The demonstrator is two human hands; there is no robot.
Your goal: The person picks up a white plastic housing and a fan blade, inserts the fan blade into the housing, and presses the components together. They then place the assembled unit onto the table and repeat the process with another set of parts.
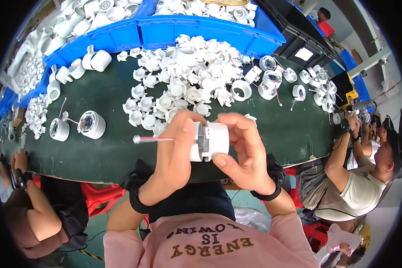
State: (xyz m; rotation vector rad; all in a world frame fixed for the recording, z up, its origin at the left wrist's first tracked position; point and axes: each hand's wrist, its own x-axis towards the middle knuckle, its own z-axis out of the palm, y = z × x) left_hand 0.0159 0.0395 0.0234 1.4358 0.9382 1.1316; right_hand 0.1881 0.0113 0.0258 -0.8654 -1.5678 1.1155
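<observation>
Above the near edge of the green table, both my hands are closed around a white plastic cylinder made of two parts. My left hand (175,154) grips the left part (196,145), a short white piece; a thin red-and-white wire (156,139) with a small white plug (137,139) sticks out leftward past these fingers. My right hand (248,152) holds the wider ring-shaped housing (218,138) between thumb and fingers. The two parts sit against each other, with a notched gap showing between them. Just beyond my hands lies a heap of small white fan impellers (201,67).
Two blue bins (210,29) of white plastic parts line the far side, beside a black crate (295,44). Wired round units (93,124) stand at left; more motor units (270,82) lie at right. A white ring (241,90) is near the heap. Co-workers sit on both sides.
</observation>
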